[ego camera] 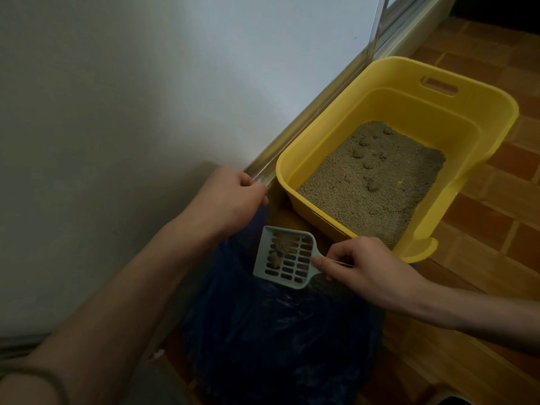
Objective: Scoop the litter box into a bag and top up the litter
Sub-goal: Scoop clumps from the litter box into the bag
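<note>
- Left hand [230, 197], left of the yellow litter box [409, 112], fingers curled, gripping the top edge of the dark blue bag [277, 331].
- Bag on the floor, just in front of the box's near-left corner, mouth open.
- Pale slotted scoop [285, 255] over the bag mouth, clumps on it.
- Right hand [368, 267], just before the box's near rim, pinches the scoop handle.
- Box by the wall [117, 83], holds litter [380, 176] with clumps.
</note>
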The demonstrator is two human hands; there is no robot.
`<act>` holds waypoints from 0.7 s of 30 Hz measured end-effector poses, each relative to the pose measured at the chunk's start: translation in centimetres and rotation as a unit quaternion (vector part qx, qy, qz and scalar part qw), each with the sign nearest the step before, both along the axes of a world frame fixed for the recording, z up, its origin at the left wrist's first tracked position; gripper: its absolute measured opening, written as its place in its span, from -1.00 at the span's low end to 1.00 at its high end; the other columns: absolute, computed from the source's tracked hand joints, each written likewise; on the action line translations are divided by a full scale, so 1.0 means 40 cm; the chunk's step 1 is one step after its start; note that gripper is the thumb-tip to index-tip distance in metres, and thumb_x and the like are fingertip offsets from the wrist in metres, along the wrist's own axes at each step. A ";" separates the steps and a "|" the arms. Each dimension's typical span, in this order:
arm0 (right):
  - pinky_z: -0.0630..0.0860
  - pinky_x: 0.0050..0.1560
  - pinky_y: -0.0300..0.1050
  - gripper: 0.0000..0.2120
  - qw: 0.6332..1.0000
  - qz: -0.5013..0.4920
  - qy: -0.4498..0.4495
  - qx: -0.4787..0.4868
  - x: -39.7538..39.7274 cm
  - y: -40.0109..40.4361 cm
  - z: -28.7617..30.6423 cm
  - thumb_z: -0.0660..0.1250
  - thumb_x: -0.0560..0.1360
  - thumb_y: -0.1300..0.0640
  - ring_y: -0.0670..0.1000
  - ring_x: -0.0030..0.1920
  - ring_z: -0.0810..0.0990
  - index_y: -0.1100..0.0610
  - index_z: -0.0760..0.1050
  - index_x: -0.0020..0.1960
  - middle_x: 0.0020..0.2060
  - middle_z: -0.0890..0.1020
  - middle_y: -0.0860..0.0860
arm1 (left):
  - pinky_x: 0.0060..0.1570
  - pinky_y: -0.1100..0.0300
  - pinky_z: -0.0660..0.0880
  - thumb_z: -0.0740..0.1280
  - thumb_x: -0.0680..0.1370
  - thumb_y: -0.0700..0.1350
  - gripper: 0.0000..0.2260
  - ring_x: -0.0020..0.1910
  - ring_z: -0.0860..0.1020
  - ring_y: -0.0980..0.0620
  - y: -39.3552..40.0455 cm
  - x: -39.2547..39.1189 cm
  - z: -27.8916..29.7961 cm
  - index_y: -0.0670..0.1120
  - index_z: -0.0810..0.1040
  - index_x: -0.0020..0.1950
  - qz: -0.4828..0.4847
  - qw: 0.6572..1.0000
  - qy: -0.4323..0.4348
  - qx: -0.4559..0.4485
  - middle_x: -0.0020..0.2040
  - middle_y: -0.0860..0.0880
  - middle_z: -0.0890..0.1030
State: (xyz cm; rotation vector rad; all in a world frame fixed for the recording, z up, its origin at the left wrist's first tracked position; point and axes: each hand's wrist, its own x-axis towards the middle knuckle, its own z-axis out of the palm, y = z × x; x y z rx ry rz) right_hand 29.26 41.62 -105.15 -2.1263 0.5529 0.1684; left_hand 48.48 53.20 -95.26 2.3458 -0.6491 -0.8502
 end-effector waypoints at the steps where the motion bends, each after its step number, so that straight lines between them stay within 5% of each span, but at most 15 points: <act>1: 0.55 -0.30 0.04 -0.65 1.000 0.003 -0.003 0.000 -0.001 0.003 -0.005 0.28 0.59 -0.19 -0.04 -0.33 0.60 0.01 0.62 -0.20 -0.33 0.65 0.00 | -0.14 0.05 0.51 0.30 0.61 -0.11 -0.82 -0.21 0.50 0.03 0.000 0.004 -0.003 -0.10 0.65 -0.12 0.004 1.000 -0.005 -0.004 -0.18 -0.08 0.56; 6: 0.48 -0.36 -0.23 -0.72 0.999 0.031 0.005 0.014 -0.017 0.017 -0.022 0.29 0.60 -0.16 -0.11 -0.32 0.59 -0.06 0.59 -0.19 -0.36 0.62 -0.08 | -0.57 0.39 0.30 0.27 0.64 -0.15 -0.81 -0.62 0.38 0.26 0.000 0.013 -0.021 -0.11 0.66 -0.07 0.024 0.998 -0.038 -0.037 -0.51 0.08 0.41; 9: 0.51 -0.35 -0.22 -0.74 0.998 0.051 0.027 0.012 -0.023 0.028 -0.034 0.28 0.60 -0.18 -0.14 -0.29 0.61 -0.07 0.59 -0.16 -0.32 0.63 -0.10 | -0.62 0.42 0.25 0.27 0.64 -0.14 -0.80 -0.66 0.36 0.25 -0.002 0.015 -0.024 -0.13 0.68 -0.01 0.020 0.998 -0.047 -0.046 -0.65 0.11 0.40; 13: 0.63 -0.25 -0.08 -0.71 0.995 0.076 0.057 -0.038 -0.002 0.035 -0.059 0.28 0.60 -0.20 -0.14 -0.24 0.65 -0.04 0.63 -0.09 -0.22 0.69 -0.06 | -0.43 0.24 0.35 0.28 0.64 -0.10 -0.80 -0.51 0.37 0.15 -0.005 0.010 -0.024 -0.12 0.68 -0.01 -0.001 0.998 -0.037 -0.042 -0.45 0.05 0.43; 18: 0.58 -0.25 -0.21 -0.78 0.979 0.133 0.112 -0.105 0.043 0.063 -0.070 0.31 0.61 -0.14 -0.14 -0.17 0.62 -0.01 0.61 0.07 -0.11 0.65 -0.09 | -0.56 0.30 0.27 0.26 0.65 -0.09 -0.78 -0.58 0.33 0.16 -0.008 0.006 -0.025 -0.09 0.68 -0.04 -0.012 0.999 -0.033 -0.025 -0.44 0.02 0.41; 21: 0.66 -0.13 -0.05 -0.75 0.965 0.174 0.136 -0.141 0.063 0.085 -0.078 0.29 0.62 -0.10 -0.01 -0.09 0.66 0.04 0.59 0.13 -0.05 0.65 -0.01 | -0.62 0.32 0.25 0.27 0.64 -0.09 -0.79 -0.64 0.31 0.17 -0.009 0.007 -0.029 -0.08 0.68 -0.07 -0.014 0.999 -0.037 -0.016 -0.46 0.00 0.39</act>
